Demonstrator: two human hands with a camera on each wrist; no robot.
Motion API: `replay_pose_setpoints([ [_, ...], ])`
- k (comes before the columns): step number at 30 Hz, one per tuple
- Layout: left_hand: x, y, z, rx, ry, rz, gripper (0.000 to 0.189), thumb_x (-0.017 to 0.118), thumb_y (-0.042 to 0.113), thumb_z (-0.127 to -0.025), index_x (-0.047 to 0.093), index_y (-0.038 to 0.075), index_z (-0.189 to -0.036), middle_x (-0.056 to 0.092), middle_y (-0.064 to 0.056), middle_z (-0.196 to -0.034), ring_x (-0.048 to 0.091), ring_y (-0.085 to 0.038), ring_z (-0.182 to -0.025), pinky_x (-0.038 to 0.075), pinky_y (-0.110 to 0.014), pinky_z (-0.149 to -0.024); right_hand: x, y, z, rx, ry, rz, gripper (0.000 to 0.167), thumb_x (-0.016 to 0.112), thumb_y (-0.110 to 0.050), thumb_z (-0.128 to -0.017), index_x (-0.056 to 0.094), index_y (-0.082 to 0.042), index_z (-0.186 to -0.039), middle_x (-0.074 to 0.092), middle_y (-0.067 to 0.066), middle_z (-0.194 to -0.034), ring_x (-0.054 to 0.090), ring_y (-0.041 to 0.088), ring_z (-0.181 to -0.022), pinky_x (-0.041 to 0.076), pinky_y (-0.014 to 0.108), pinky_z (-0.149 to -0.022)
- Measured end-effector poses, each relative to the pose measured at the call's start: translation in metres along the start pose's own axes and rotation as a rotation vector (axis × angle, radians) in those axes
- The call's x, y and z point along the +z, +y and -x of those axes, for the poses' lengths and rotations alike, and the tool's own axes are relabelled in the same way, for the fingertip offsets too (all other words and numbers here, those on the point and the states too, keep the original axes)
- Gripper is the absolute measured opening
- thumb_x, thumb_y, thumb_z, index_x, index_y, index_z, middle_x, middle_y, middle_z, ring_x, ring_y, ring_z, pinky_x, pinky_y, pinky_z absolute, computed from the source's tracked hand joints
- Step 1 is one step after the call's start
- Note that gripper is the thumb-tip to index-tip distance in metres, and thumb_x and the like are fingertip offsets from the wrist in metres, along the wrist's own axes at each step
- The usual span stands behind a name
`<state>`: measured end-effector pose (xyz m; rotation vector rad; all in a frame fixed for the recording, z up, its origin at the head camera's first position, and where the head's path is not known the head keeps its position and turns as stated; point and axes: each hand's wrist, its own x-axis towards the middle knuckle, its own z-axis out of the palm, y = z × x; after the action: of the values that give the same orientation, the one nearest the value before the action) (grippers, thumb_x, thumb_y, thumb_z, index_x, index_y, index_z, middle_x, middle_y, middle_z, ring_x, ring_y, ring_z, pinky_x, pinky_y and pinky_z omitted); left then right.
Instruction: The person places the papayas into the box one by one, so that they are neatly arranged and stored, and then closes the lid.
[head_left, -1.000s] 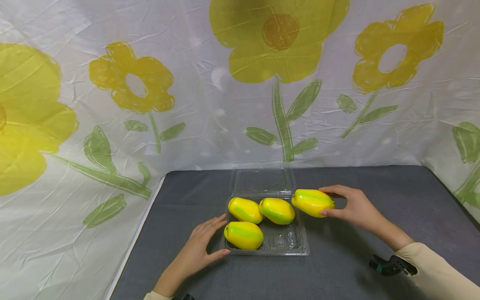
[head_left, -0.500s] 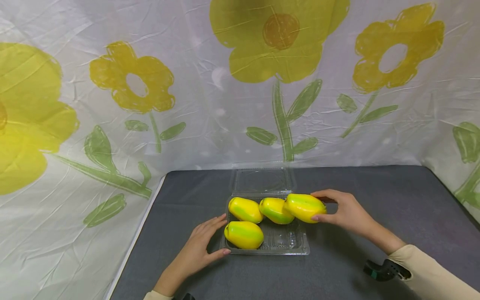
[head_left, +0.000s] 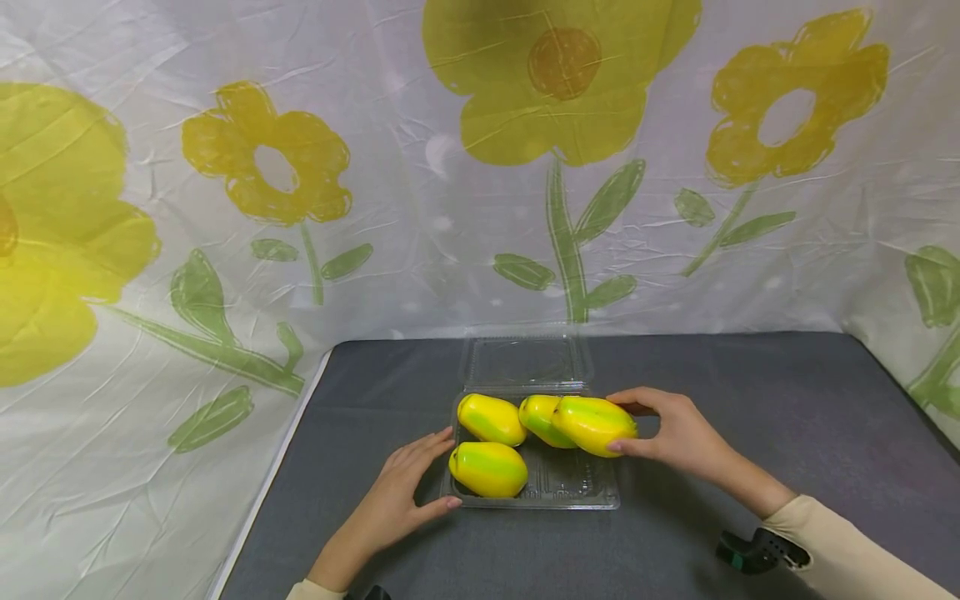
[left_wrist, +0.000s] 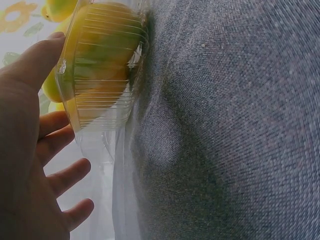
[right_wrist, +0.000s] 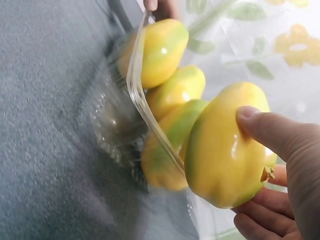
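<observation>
In the head view, a clear plastic clamshell box (head_left: 570, 492) has its lid folded back. Three yellow-green papayas are inside: a back-left one (head_left: 491, 419), a front-left one (head_left: 489, 470) and a back-right one (head_left: 540, 421), partly covered by a fourth. That fourth papaya (head_left: 595, 426) is held by my right hand (head_left: 675, 433), thumb on one side and fingers on the other. The right wrist view shows this held papaya (right_wrist: 230, 145) above the box rim. My left hand (head_left: 397, 483) rests at the box's left side, fingers extended, thumb touching the rim (left_wrist: 62, 75) in the left wrist view.
The transparent lid (head_left: 525, 360) lies behind the box on the dark grey tabletop (head_left: 375, 392). A white curtain (head_left: 405, 208) with yellow flowers hangs beyond the table's back edge. A black strap (head_left: 761, 550) is around my right wrist.
My right hand has carried the held papaya leftward and slightly nearer, from beside the box to over its right part. My left hand stays where it was.
</observation>
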<state>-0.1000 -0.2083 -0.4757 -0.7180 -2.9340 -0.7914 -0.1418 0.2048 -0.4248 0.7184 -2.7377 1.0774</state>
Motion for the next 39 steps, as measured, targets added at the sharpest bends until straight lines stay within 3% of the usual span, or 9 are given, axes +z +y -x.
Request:
replay_pose_setpoints([
  [9,0.000,0.000,0.001,0.006,0.013,0.004,0.080,0.065,0.064,-0.083,0.042,0.027,-0.151,0.036,0.010,-0.160,0.040,-0.024,-0.146,0.032,-0.061,-0.115,0.007,-0.008,0.002,-0.006,0.003,-0.027,0.053,0.084,-0.042,-0.076,0.067,-0.021,-0.122,0.072,-0.004,-0.116,0.070,0.016,-0.099,0.059,0.036,-0.085],
  [21,0.001,0.000,0.001,0.003,0.014,0.001,0.080,0.066,0.064,-0.084,0.042,0.027,-0.151,0.035,0.011,-0.161,0.040,-0.025,-0.145,0.033,-0.061,-0.115,0.017,-0.015,0.004,-0.007,-0.005,-0.066,0.053,0.084,-0.042,-0.076,0.066,-0.021,-0.121,0.071,-0.005,-0.114,0.070,0.017,-0.099,0.060,0.040,-0.086],
  [29,0.002,-0.001,0.001,0.014,0.028,-0.008,0.080,0.066,0.064,-0.084,0.042,0.027,-0.150,0.036,0.010,-0.160,0.041,-0.024,-0.145,0.034,-0.061,-0.114,0.022,-0.019,0.006,0.004,-0.006,-0.075,0.055,0.085,-0.042,-0.075,0.066,-0.019,-0.121,0.071,-0.005,-0.114,0.070,0.016,-0.100,0.060,0.034,-0.087],
  [39,0.002,0.000,0.001,0.014,0.032,-0.009,0.080,0.067,0.063,-0.084,0.043,0.027,-0.150,0.037,0.010,-0.160,0.041,-0.024,-0.145,0.034,-0.062,-0.113,0.031,-0.017,0.009,0.013,-0.009,-0.112,0.055,0.084,-0.045,-0.075,0.065,-0.021,-0.121,0.070,-0.006,-0.115,0.070,0.014,-0.101,0.059,0.043,-0.088],
])
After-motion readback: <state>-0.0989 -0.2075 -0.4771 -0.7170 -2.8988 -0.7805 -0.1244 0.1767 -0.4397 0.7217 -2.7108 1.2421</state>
